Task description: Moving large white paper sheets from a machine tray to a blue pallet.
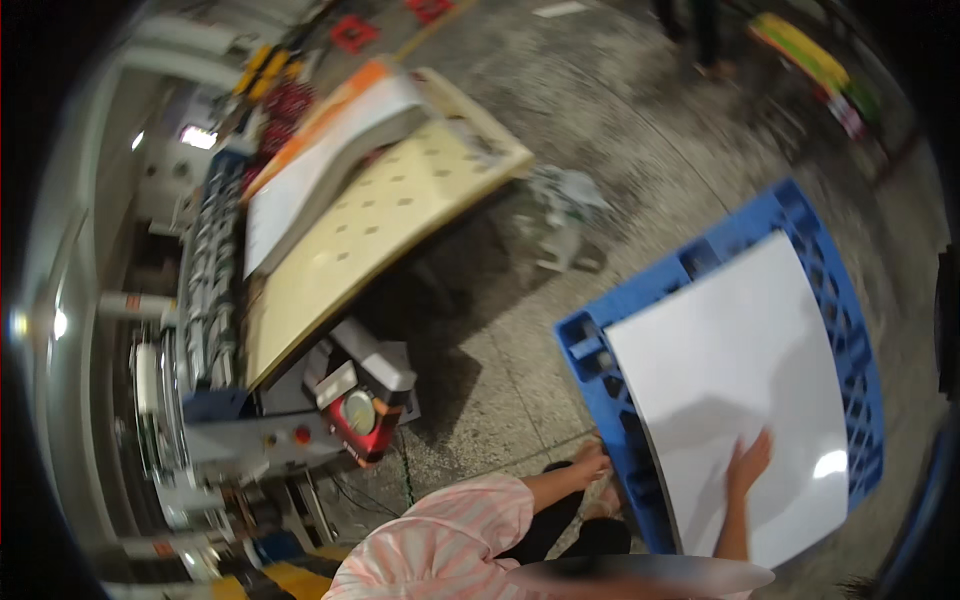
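A stack of large white sheets lies on a blue plastic pallet at the right. My right hand is over the top sheet, thumb apart and fingers stretched out, holding nothing. Whether it presses on the sheet or hovers just above, I cannot tell. At the pallet's left edge, close to my knees, my left hand has its fingers curled in. No object shows in it. A pink-and-white striped sleeve covers my upper left arm.
Left of me stands a machine with rollers and a cream table, which bears a stack of white and orange sheets. Boxes sit below its near corner. Crumpled plastic lies on the floor. Another person's legs show far off.
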The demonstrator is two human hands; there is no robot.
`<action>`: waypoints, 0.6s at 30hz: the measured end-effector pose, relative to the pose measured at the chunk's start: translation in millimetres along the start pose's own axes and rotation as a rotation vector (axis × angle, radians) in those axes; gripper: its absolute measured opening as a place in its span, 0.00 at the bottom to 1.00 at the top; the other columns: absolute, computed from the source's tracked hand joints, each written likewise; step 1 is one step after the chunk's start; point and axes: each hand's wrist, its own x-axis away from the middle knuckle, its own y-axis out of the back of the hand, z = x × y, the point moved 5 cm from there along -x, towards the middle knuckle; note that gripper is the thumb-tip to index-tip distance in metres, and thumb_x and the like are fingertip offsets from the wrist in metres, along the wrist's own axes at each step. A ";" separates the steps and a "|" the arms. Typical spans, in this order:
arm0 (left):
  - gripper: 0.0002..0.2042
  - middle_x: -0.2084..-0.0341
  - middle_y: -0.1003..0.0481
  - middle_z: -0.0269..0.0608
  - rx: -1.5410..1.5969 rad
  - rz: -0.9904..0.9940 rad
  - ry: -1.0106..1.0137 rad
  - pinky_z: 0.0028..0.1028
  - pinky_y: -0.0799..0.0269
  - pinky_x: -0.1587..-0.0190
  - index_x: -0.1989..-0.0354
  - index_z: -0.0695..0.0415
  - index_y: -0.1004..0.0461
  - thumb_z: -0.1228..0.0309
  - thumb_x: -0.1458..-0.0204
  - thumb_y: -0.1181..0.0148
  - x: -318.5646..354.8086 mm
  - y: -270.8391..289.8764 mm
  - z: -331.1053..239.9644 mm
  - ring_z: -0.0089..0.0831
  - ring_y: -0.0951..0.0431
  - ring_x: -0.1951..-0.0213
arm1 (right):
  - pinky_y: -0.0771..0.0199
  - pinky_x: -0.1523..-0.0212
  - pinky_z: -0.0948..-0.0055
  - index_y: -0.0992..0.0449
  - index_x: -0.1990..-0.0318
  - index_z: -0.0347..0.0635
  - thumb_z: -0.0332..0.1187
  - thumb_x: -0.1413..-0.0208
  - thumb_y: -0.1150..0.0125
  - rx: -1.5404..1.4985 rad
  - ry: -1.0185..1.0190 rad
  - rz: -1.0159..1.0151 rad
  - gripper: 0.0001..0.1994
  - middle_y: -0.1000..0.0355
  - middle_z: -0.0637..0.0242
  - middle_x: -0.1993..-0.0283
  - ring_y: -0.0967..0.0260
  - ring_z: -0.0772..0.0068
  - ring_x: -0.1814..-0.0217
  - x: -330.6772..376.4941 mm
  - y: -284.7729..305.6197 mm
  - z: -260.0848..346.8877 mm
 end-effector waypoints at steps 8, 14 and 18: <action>0.15 0.69 0.35 0.46 0.208 -0.344 -0.114 0.32 0.31 0.63 0.61 0.63 0.38 0.64 0.51 0.55 185.7 219.2 25.1 0.37 0.30 0.66 | 0.48 0.51 0.59 0.40 0.55 0.32 0.41 0.55 0.49 -0.206 0.042 0.724 0.24 0.41 0.48 0.54 0.47 0.50 0.48 222.5 74.5 150.0; 0.12 0.71 0.33 0.43 0.083 -0.360 -0.127 0.27 0.31 0.70 0.65 0.61 0.35 0.65 0.54 0.53 271.2 271.2 7.7 0.32 0.29 0.71 | 0.38 0.65 0.58 0.34 0.61 0.40 0.44 0.60 0.47 -0.006 0.388 0.640 0.21 0.33 0.53 0.68 0.36 0.52 0.63 220.1 7.6 117.9; 0.17 0.75 0.30 0.40 -0.021 -0.279 -0.381 0.24 0.32 0.76 0.57 0.61 0.36 0.69 0.57 0.50 274.9 332.1 -51.1 0.28 0.28 0.76 | 0.36 0.72 0.57 0.32 0.65 0.43 0.45 0.62 0.47 0.311 0.479 0.728 0.18 0.32 0.55 0.73 0.34 0.53 0.70 147.6 -27.0 189.0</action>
